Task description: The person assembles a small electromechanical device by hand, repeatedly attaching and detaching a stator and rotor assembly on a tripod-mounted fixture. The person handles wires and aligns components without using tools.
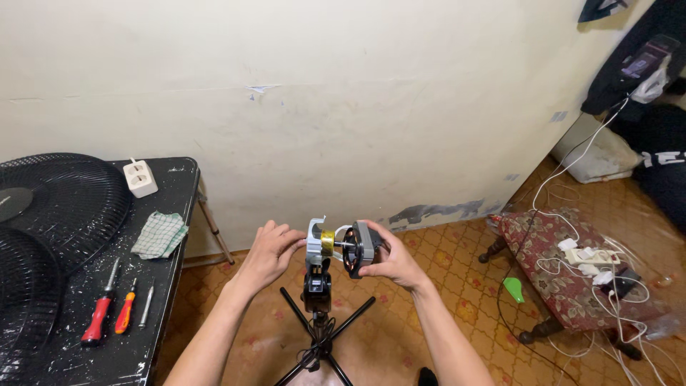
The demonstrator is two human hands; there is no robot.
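A small fan motor with a grey housing, a yellow band and a dark round end sits on top of a black stand with spread legs. My left hand grips the grey left end of the motor. Around the dark right end, where copper windings show, my right hand is wrapped. Both forearms reach up from the bottom of the view.
At left stands a black table with two black fan grilles, a white plug adapter, a checked cloth and three screwdrivers. At right is a low patterned stool with a white power strip and cables. Dark clothes hang at top right.
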